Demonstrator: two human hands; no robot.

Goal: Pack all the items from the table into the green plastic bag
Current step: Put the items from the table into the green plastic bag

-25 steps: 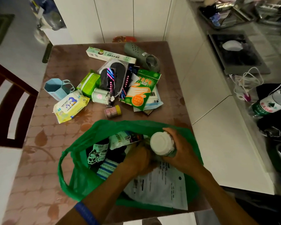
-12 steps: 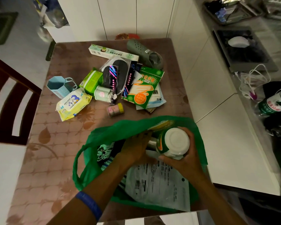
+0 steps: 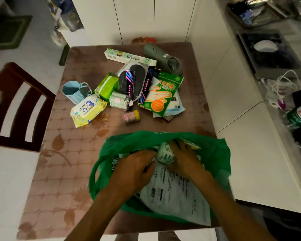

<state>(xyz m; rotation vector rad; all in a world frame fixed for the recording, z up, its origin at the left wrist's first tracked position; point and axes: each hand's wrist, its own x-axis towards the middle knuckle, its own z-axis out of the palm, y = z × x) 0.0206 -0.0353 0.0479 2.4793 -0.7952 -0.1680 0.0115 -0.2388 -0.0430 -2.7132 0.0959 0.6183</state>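
Both hands are inside the open green plastic bag (image 3: 214,153) at six o'clock on the brown patterned table (image 3: 63,171). The right hand (image 3: 184,159) curls round a white green-printed jar (image 3: 165,153), pressing it down; the left hand (image 3: 134,171) seems to rest loose on the contents, though its fingers are partly hidden. At eleven o'clock lies a yellow pack reading "BABY WIPES" (image 3: 88,109).

The green plastic bag (image 3: 134,141) lies open at the table's near edge, holding a white mailer (image 3: 177,197) and a white-and-green container (image 3: 165,153). Unpacked items lie farther back: wipes (image 3: 88,110), blue cup (image 3: 75,91), grey shoe (image 3: 162,57).
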